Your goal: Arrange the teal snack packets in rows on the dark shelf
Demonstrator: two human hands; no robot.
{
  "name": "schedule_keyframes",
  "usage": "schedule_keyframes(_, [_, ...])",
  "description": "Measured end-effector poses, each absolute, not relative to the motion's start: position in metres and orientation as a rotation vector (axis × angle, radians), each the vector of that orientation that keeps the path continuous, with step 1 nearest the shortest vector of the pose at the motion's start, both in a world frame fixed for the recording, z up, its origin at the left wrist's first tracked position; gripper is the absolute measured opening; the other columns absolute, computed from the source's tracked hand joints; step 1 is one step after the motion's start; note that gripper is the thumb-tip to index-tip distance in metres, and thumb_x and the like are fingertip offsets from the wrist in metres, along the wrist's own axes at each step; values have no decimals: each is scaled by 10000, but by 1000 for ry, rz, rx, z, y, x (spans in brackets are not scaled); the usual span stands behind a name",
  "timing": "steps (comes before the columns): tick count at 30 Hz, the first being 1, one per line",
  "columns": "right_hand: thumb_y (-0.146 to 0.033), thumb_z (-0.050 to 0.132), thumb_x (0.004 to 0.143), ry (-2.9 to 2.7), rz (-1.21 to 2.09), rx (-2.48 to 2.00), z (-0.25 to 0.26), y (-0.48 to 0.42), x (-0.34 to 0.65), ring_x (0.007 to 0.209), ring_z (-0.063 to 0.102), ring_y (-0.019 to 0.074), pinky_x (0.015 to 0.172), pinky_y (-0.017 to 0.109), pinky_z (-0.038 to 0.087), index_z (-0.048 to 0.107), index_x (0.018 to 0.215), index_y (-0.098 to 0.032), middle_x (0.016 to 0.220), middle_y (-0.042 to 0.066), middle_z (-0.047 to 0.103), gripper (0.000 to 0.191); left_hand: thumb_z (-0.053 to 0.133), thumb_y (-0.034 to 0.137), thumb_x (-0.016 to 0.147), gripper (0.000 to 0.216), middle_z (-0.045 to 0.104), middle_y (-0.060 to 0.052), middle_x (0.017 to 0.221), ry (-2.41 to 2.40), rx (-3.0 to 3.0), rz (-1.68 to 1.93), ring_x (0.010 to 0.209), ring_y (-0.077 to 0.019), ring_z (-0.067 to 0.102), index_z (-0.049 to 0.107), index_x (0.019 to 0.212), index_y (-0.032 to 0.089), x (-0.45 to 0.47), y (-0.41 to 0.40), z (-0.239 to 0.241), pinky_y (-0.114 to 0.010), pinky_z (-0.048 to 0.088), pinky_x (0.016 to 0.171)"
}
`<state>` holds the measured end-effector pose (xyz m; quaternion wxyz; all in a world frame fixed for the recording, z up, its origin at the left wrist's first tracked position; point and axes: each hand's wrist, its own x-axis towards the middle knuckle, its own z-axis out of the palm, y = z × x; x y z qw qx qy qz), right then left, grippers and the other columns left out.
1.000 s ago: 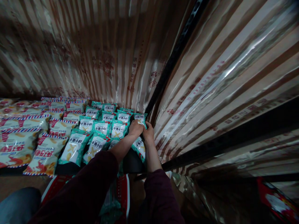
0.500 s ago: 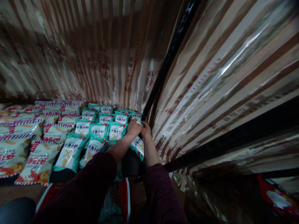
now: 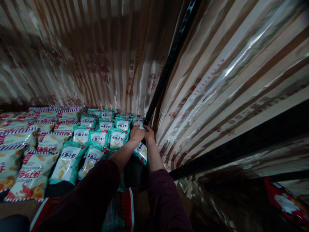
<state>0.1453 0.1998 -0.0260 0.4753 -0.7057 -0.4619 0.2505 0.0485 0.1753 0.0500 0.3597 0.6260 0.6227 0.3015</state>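
Note:
My left hand [image 3: 137, 134] and my right hand [image 3: 149, 136] meet at the right end of the black shelf [image 3: 131, 170]. Between them a teal-and-white snack bag [image 3: 140, 152] hangs tilted, its upper edge covered by my curled fingers. Just behind my left hand stands another teal snack bag [image 3: 138, 121]. Rows of matching bags fill the shelf to the left, the closest being an upright teal bag [image 3: 118, 138].
Larger cream snack bags [image 3: 33, 174] with striped edges stand at the left. A black post [image 3: 166, 69] rises beside my hands, against pleated brown wrapping [image 3: 210, 83]. Below the shelf is a red crate with a white rim [image 3: 131, 209]. A red package [image 3: 287, 203] lies lower right.
The view has shifted slightly, so the shelf's bags appear lower and further left. My hands stay together at the tilted teal bag, with little change in grip.

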Motion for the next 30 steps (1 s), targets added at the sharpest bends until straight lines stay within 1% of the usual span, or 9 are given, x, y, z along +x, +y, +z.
schedule_keyframes(4, [-213,533,770,-1152,594,-1778,-26,200,147,1027,656,202,912,315,491,657,1163,-194,1089,57,718,413,477,144,827,416,583,-168,1284,1593,1595,770,1208,-221,540,585,1224,86,50,175,49,-268,394,1010])
schedule_keyframes(8, [-248,537,794,-1183,580,-1830,-23,198,147,1060,641,202,937,310,474,658,1166,-206,1105,59,712,394,474,128,828,421,577,-171,1291,1572,1584,782,1222,-204,530,577,1232,70,50,173,50,-243,378,1023])
schedule_keyframes(13, [-302,556,814,-1226,571,-1899,-16,192,146,1082,628,208,949,307,463,641,1197,-207,1114,57,707,403,484,131,829,383,607,-159,1259,1548,1559,789,1193,-208,555,609,1188,85,49,173,49,-254,404,1002])
schedule_keyframes(17, [-286,535,839,-1272,524,-1999,-7,186,141,1081,627,201,945,285,461,611,1241,-214,1131,51,699,415,504,142,824,388,619,-148,1244,1543,1543,780,1181,-202,565,604,1196,94,48,175,48,-248,406,997])
schedule_keyframes(20, [-263,503,858,-1324,475,-2079,0,182,136,1102,620,224,955,311,459,588,1271,-192,1175,85,677,428,509,135,820,397,614,-152,1252,1532,1543,782,1190,-202,558,598,1203,85,47,175,46,-246,403,1000])
schedule_keyframes(24, [-234,470,869,-1372,433,-2134,6,181,133,1116,615,252,969,344,448,602,1252,-177,1156,116,682,409,510,121,812,397,624,-149,1239,1522,1543,782,1162,-193,576,602,1196,78,47,176,45,-236,406,990])
schedule_keyframes(26, [-227,479,864,-1379,428,-2132,6,181,133,1132,604,262,978,356,440,584,1270,-151,1175,136,671,426,508,116,809,393,627,-135,1239,1526,1542,784,1158,-184,577,607,1189,89,47,176,46,-225,406,987])
schedule_keyframes(30, [-230,508,855,-1384,405,-2137,5,180,132,1151,595,257,988,335,434,535,1315,-116,1218,152,646,474,499,90,805,398,607,-109,1276,1539,1552,795,1197,-167,548,610,1187,108,46,175,48,-208,377,1019])
